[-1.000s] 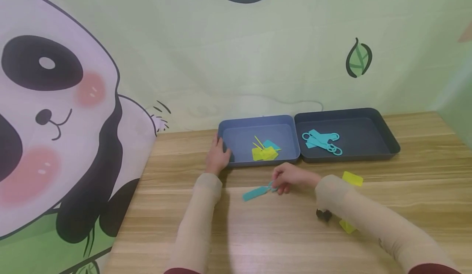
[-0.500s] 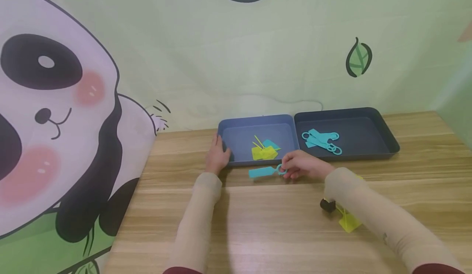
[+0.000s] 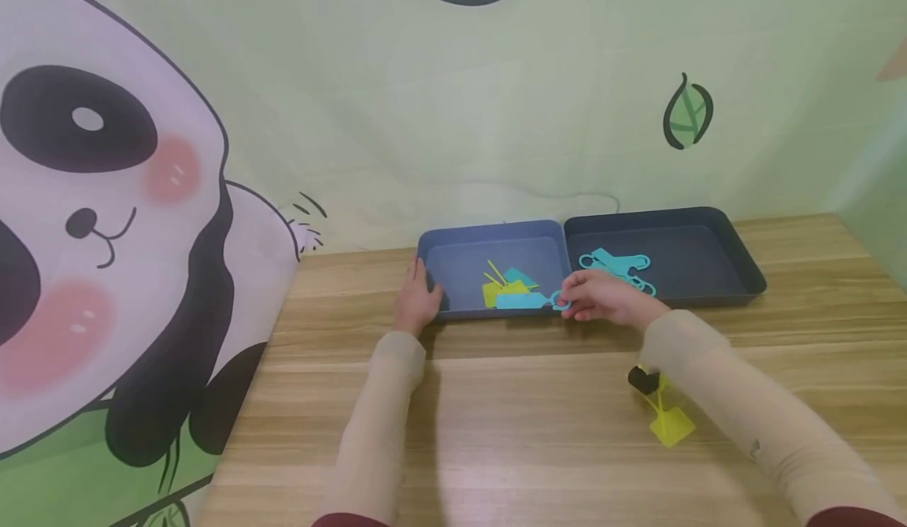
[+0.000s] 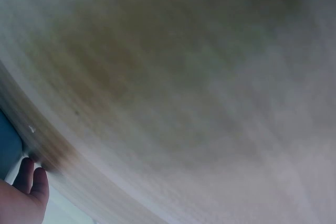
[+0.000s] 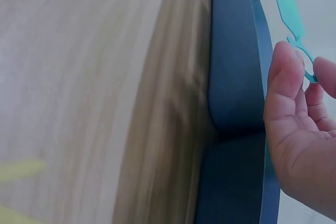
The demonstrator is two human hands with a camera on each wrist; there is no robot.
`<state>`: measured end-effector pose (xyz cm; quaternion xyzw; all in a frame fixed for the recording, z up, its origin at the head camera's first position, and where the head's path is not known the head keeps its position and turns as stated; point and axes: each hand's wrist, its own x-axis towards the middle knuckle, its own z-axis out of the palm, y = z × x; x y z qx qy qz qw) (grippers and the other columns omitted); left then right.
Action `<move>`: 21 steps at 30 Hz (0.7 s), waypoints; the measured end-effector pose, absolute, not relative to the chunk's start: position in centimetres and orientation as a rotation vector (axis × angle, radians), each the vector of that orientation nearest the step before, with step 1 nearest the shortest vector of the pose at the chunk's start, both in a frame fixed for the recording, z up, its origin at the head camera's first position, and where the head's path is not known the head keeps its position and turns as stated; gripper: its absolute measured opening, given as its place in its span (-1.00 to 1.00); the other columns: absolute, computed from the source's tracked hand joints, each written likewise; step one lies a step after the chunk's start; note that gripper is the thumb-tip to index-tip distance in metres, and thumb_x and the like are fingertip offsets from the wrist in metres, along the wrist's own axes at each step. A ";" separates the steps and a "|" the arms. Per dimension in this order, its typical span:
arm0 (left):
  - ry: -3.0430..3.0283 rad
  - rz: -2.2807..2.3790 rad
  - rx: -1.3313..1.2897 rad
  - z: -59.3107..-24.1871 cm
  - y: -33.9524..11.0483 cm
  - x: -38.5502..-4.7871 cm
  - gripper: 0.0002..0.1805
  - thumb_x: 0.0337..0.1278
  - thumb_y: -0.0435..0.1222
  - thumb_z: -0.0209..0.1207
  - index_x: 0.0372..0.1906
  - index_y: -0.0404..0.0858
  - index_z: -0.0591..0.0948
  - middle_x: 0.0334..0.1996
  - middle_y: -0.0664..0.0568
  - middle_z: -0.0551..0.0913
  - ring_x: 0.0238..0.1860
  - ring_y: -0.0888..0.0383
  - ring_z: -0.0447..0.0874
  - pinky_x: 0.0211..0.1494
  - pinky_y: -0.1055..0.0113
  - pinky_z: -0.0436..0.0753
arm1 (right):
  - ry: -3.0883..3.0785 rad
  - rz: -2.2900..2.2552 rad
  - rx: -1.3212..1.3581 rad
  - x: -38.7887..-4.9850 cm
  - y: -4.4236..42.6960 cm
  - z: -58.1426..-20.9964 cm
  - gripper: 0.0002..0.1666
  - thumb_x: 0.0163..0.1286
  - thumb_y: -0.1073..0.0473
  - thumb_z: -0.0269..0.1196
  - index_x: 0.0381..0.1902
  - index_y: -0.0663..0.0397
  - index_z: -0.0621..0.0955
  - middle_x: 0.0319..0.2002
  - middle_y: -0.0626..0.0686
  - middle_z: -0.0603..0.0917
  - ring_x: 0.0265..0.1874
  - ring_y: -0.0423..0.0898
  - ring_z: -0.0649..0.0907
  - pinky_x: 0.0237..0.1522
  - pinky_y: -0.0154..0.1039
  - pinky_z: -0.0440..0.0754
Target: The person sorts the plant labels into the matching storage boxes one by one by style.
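Held tag: one blue tag (image 3: 520, 301) is held out by its ring, at the near right part of the left tray (image 3: 460, 255); whether the tray is touched by it cannot be told.
Right hand (image 3: 602, 297): the ring is pinched between finger and thumb.
Left hand (image 3: 420, 300): it is laid at the left side of the left tray, with thumb and fingers spread.
Trays: two are seen, side by side; the right tray (image 3: 697, 259) is darker and bigger.
In the left tray: at least two yellow tags (image 3: 489, 297) and one blue piece (image 3: 520, 277) are seen.
In the right tray: a small heap of blue tags (image 3: 623, 264) is seen, partly covered by the right hand; the count cannot be told.
Loose: one yellow tag (image 3: 671, 426) is seen by the right sleeve (image 3: 751, 401).
Table (image 3: 510, 432): it is made of striped brown wood.
Wall (image 3: 354, 102): it is pale green; one big panda (image 3: 142, 224) and two leaves (image 3: 687, 113) are shown on it.
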<state>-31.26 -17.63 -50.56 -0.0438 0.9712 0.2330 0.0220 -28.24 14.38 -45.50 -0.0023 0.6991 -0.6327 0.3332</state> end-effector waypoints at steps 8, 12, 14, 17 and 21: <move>3.012 0.726 -0.123 -50.7 -17.7 -31.3 -0.26 0.16 -0.09 -0.13 0.37 -0.29 -0.07 0.40 -0.03 -0.16 0.37 0.03 -0.05 0.34 0.14 0.14 | 1.798 -1.770 0.051 -28.8 16.1 -44.6 -0.97 0.30 0.28 0.00 -0.35 0.06 0.39 -0.50 -0.11 0.61 -0.50 -0.21 0.65 -0.44 -0.41 0.56; 3.015 0.729 -0.117 -50.7 -17.7 -31.3 -0.26 0.15 -0.09 -0.13 0.37 -0.29 -0.08 0.40 -0.03 -0.16 0.38 0.03 -0.07 0.34 0.14 0.14 | 1.812 -1.845 0.109 -29.1 17.2 -44.6 -0.95 0.30 0.27 0.01 -0.28 0.11 0.36 -0.52 -0.12 0.61 -0.50 -0.24 0.65 -0.43 -0.43 0.57; 3.017 0.728 -0.120 -50.8 -17.7 -31.3 -0.26 0.15 -0.09 -0.13 0.37 -0.29 -0.08 0.41 -0.03 -0.16 0.38 0.03 -0.07 0.34 0.13 0.13 | 1.826 -1.885 0.134 -29.2 17.8 -44.9 -0.89 0.28 0.24 0.05 -0.27 0.14 0.37 -0.52 -0.12 0.60 -0.51 -0.25 0.65 -0.43 -0.44 0.58; 3.016 0.729 -0.124 -50.7 -17.7 -31.3 -0.26 0.15 -0.09 -0.12 0.37 -0.28 -0.08 0.41 -0.03 -0.16 0.38 0.03 -0.07 0.34 0.13 0.13 | 1.822 -1.978 0.145 -29.5 18.8 -45.4 -0.86 0.23 0.22 0.13 -0.28 0.14 0.41 -0.52 -0.10 0.60 -0.51 -0.23 0.65 -0.42 -0.41 0.60; 3.012 0.735 -0.121 -50.7 -17.7 -31.3 -0.25 0.15 -0.09 -0.13 0.37 -0.28 -0.08 0.41 -0.03 -0.17 0.38 0.03 -0.06 0.34 0.13 0.15 | 1.899 -2.025 0.203 -29.6 19.7 -45.8 -0.82 0.21 0.21 0.15 -0.24 0.13 0.43 -0.51 -0.13 0.59 -0.52 -0.25 0.64 -0.39 -0.41 0.61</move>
